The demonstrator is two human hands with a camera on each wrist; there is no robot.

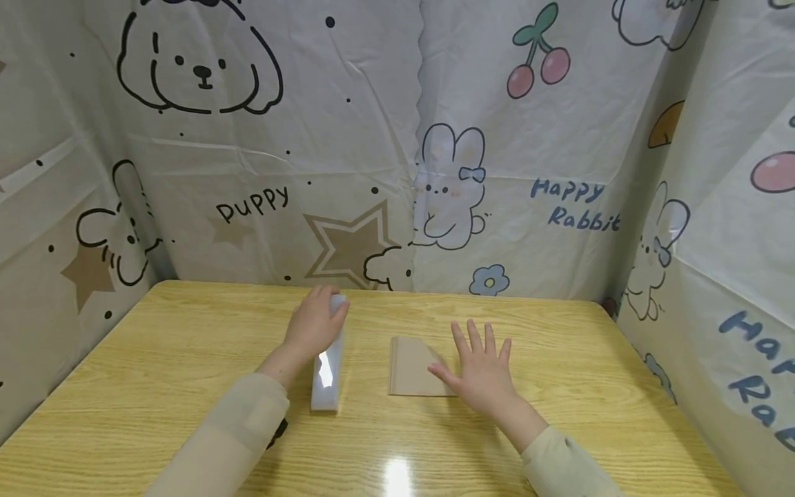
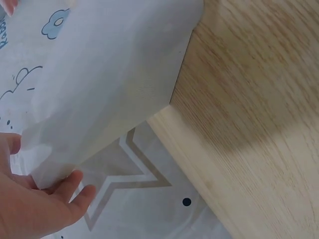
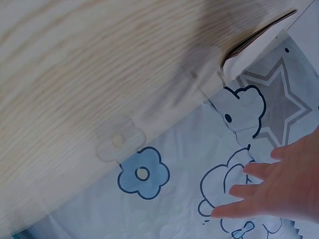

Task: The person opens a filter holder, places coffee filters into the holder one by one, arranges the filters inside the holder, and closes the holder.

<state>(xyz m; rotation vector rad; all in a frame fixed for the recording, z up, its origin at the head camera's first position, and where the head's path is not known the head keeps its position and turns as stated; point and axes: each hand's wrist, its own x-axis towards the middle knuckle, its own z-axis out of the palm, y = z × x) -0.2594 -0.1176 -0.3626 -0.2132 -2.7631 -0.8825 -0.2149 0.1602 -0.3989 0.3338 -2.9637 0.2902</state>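
My left hand [image 1: 315, 323] grips the far end of a long, narrow, glossy white box-like thing [image 1: 327, 373] that stands on the table. In the left wrist view, the fingers and thumb [image 2: 16, 143] lie around one end of its broad pale side [image 2: 114, 64]. To the right of it is a flat tan piece [image 1: 413, 366], apparently layered card or paper, with a slanted upper right edge. My right hand [image 1: 487, 376] is spread with straight fingers, its thumb overlapping that piece's right side in the head view; whether it touches cannot be told. The right wrist view shows these fingers [image 3: 254, 191] holding nothing.
The yellow wood-grain table [image 1: 205, 345] ends at a back edge against a printed cloth [image 1: 348, 138] with cartoon animals, stars and lettering. More cloth hangs at the left and right sides. A bright reflection lies on the table near the front.
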